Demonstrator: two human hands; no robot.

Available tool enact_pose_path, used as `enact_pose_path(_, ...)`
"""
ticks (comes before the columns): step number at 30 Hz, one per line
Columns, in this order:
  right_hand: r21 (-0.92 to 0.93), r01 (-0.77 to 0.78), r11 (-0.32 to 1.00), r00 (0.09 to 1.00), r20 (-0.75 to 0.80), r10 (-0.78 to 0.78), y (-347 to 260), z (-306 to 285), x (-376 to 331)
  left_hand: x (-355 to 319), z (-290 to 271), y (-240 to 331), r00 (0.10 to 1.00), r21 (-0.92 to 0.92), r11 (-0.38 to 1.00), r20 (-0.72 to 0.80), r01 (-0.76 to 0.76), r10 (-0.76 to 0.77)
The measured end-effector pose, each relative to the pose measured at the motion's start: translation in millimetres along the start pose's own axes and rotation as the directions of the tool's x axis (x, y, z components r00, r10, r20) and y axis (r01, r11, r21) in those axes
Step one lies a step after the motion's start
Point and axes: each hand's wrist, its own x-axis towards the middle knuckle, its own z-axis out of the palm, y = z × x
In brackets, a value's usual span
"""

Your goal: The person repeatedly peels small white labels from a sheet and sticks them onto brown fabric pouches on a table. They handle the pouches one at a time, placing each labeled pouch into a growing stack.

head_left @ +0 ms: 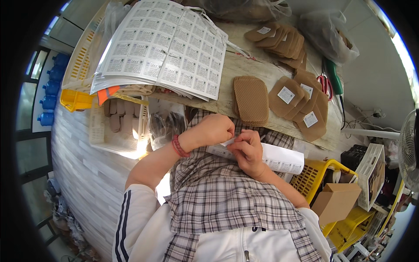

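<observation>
Over my lap, my left hand [214,129] is closed with its fingertips curled in, a red beaded bracelet [179,146] on the wrist. Right beside it, my right hand [248,153] pinches thumb and fingers together. A curled white sheet of printed labels [286,160] lies across my lap beneath both hands, its edge by my fingertips. Whatever the fingers pinch is too small to make out. Just beyond, a neat stack of brown textured pads [251,101] stands at the table's near edge. To its right, several brown pads with white labels [286,94] overlap loosely.
A thick pile of label sheets [161,52] covers the table's left. Far right hold more labelled pads [279,39], a plastic bag [327,37], red-handled scissors [324,83] and a green-handled tool [334,76]. Crates flank me: white [98,135] left, yellow [310,172] right, near a fan [409,150].
</observation>
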Motion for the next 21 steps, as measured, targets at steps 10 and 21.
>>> enact_pose_path(10,0.551,-0.390,0.738,0.855,-0.080,0.512,8,-56,37,-7,14,-1,0.941,0.112,0.987,-0.307,-0.115,0.145)
enact_pose_path(21,0.187,-0.575,0.797,0.808,-0.026,0.589,89,-57,97,16,25,0,0.744,0.339,0.883,-0.484,-0.325,0.460)
